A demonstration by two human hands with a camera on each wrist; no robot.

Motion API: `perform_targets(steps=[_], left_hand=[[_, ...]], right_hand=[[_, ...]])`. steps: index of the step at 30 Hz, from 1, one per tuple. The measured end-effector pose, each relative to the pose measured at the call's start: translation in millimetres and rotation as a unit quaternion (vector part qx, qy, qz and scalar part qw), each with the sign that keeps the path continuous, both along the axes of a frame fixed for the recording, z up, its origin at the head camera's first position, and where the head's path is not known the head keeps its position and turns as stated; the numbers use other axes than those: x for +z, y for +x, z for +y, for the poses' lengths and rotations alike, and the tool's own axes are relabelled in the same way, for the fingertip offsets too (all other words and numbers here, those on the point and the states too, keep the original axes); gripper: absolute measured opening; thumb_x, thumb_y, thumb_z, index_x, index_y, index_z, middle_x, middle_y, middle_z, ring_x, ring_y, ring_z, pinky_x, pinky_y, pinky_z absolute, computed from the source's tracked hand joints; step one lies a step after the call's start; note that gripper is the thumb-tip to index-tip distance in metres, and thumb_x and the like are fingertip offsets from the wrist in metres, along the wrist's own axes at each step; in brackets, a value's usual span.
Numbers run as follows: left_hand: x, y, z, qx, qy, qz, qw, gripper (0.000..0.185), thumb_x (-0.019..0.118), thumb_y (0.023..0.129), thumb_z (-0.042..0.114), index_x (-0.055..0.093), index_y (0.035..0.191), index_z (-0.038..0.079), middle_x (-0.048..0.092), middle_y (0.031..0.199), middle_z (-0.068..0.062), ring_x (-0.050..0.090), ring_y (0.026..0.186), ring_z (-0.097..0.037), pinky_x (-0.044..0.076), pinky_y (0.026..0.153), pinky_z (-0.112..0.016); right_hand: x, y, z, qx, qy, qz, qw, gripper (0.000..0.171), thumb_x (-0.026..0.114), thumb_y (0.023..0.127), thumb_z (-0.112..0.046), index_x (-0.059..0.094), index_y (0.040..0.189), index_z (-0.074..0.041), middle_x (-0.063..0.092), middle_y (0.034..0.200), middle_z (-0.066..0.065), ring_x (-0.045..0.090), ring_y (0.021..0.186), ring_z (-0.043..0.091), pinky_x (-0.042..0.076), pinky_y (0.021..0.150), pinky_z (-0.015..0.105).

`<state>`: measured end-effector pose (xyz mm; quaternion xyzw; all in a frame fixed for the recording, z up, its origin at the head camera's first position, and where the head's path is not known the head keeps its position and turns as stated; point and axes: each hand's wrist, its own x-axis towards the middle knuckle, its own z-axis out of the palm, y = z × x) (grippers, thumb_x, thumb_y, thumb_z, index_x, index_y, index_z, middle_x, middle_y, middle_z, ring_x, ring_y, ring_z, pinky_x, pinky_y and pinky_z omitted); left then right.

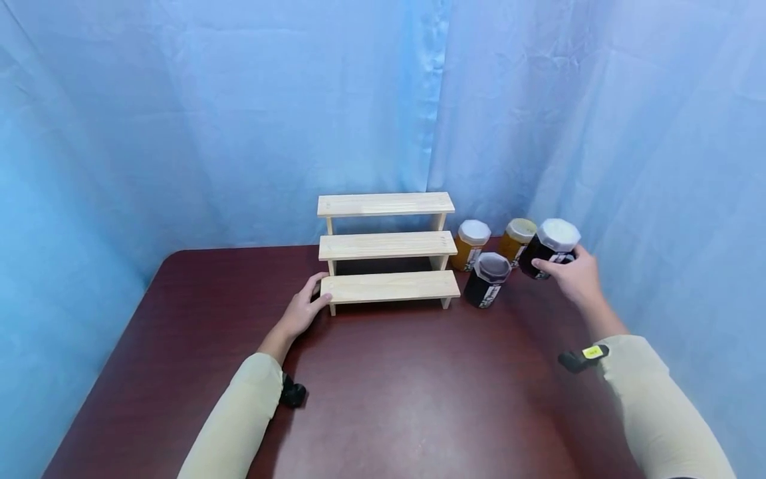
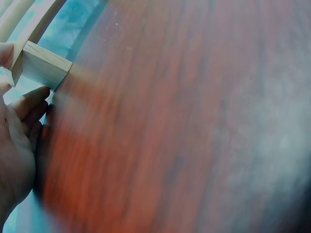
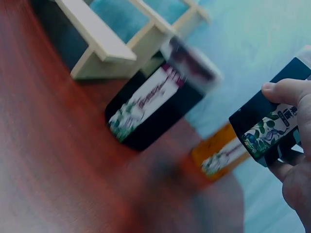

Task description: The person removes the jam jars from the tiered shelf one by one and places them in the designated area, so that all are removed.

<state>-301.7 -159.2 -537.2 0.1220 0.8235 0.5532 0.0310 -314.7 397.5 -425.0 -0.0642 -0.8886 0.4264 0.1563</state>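
Note:
A three-step wooden shelf [image 1: 389, 286] stands near the back edge of the table. At the left end of its lowest step, my left hand [image 1: 305, 309] has its thumb near the board's top and its fingers by the end; in the left wrist view the fingers [image 2: 31, 104] lie beside a leg [image 2: 46, 65]. My right hand [image 1: 577, 276] grips a dark jar [image 1: 538, 256] with a white lid, raised and slightly tilted. Another dark jar [image 1: 485, 286] stands right of the shelf; its label shows in the right wrist view.
Two amber jars, one with a white lid [image 1: 474, 231] and one with a yellowish lid [image 1: 520, 229], stand behind the dark jar. Blue curtains [image 1: 269, 133] hang behind and at both sides of the dark red table [image 1: 419, 399].

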Motion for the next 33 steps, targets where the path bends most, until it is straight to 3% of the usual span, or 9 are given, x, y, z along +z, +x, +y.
perform_targets(steps=[10, 16, 25, 33], left_hand=[[0.6, 1.5, 4, -0.007, 0.02, 0.006, 0.9998, 0.059, 0.057, 0.105, 0.024, 0.032, 0.157, 0.011, 0.044, 0.152, -0.024, 0.044, 0.138, -0.038, 0.029, 0.112, -0.057], [-1.0, 0.4, 2, -0.008, 0.023, 0.0, 0.9997, 0.062, 0.056, 0.106, 0.025, 0.027, 0.159, 0.01, 0.04, 0.154, -0.025, 0.042, 0.139, -0.039, 0.028, 0.111, -0.058], [1.0, 1.6, 0, -0.006, 0.014, 0.009, 0.9998, 0.06, 0.056, 0.106, 0.03, 0.031, 0.157, 0.013, 0.044, 0.151, -0.024, 0.046, 0.136, -0.038, 0.029, 0.111, -0.058], [-0.6, 0.5, 2, -0.003, 0.013, 0.0, 0.9999, 0.059, 0.055, 0.106, 0.029, 0.031, 0.157, 0.014, 0.044, 0.152, -0.022, 0.044, 0.138, -0.036, 0.029, 0.111, -0.057]], right_hand=[[-51.5, 3.2, 12, -0.022, 0.004, -0.028, 0.999, 0.077, 0.082, 0.084, -0.032, 0.049, 0.139, 0.009, 0.057, 0.133, 0.03, 0.052, 0.119, 0.039, 0.04, 0.095, 0.044], [-68.3, 0.0, 8, -0.017, -0.005, -0.045, 0.999, 0.077, 0.082, 0.085, -0.027, 0.045, 0.142, 0.008, 0.053, 0.138, 0.031, 0.049, 0.124, 0.041, 0.038, 0.102, 0.054], [-81.0, -1.6, 6, -0.03, -0.091, -0.072, 0.993, 0.079, 0.082, 0.084, -0.014, 0.041, 0.149, 0.005, 0.048, 0.146, 0.025, 0.043, 0.13, 0.037, 0.033, 0.109, 0.053], [-80.0, -2.9, 3, -0.018, -0.081, -0.067, 0.994, 0.083, 0.079, 0.087, -0.015, 0.033, 0.153, 0.004, 0.041, 0.151, 0.027, 0.037, 0.137, 0.04, 0.03, 0.111, 0.056]])
